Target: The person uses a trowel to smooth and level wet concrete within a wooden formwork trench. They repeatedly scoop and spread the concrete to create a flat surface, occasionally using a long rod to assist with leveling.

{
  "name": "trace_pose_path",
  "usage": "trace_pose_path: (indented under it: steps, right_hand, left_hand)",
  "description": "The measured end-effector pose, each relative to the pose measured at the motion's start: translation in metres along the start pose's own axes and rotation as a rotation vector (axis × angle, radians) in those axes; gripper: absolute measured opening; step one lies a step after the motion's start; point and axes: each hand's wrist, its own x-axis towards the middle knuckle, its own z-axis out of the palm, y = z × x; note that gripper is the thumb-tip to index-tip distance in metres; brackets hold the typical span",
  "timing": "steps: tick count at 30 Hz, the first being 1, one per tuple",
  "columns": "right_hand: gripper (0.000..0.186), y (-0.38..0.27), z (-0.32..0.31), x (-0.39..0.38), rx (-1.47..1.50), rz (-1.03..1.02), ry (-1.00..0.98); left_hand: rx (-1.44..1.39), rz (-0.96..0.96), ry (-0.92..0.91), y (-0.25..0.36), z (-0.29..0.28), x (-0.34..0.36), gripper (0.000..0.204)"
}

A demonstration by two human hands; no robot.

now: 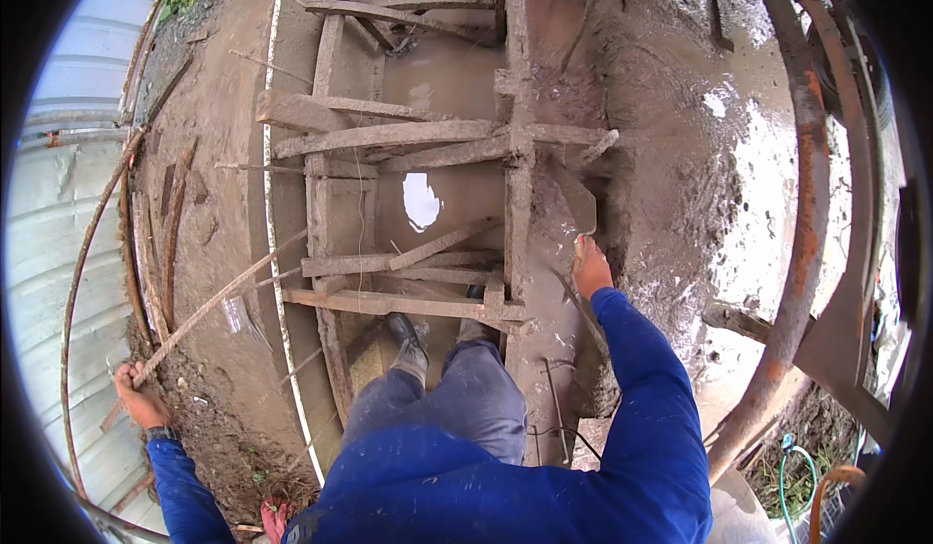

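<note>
My right hand (590,268) is closed round the handle of a trowel (577,200). The trowel's pointed, mud-coated blade lies beside the right board of a wooden formwork (520,204), over wet grey mud. Far out to the left, my left hand (142,397) is closed at the near end of a long ribbed steel bar (219,311). That bar slants up to the formwork's left side. My boots (407,342) stand down between the formwork boards, partly hidden by my legs and a crosspiece.
Muddy crosspieces (389,139) span the formwork above brown water (442,87). Thin bars (258,167) stick out leftward past a white strip (270,155). A corrugated metal fence (58,204) stands at left. A rusty curved pipe (809,204) arches at right, near a green hose (803,456).
</note>
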Motion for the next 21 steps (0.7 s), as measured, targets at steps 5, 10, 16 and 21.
trace_pose_path:
  steps: [5, 10, 16, 21]
  right_hand:
    - [0.05, -0.003, 0.041, 0.024, -0.029, 0.162, -0.035]
    - [0.045, 0.005, 0.066, 0.069, 0.235, 0.039, -0.07]
    - [0.048, -0.04, 0.012, 0.076, 0.005, 0.184, -0.247]
    - [0.052, -0.04, 0.008, 0.071, -0.059, 0.159, -0.324]
  left_hand:
    - [0.104, -0.126, 0.061, 0.009, 0.001, -0.023, 0.025]
    - [0.14, -0.163, 0.081, 0.018, -0.015, -0.022, 0.029]
    - [0.193, -0.19, 0.133, 0.028, 0.002, -0.05, 0.029]
    - [0.147, -0.213, 0.194, 0.028, 0.0, -0.05, 0.024]
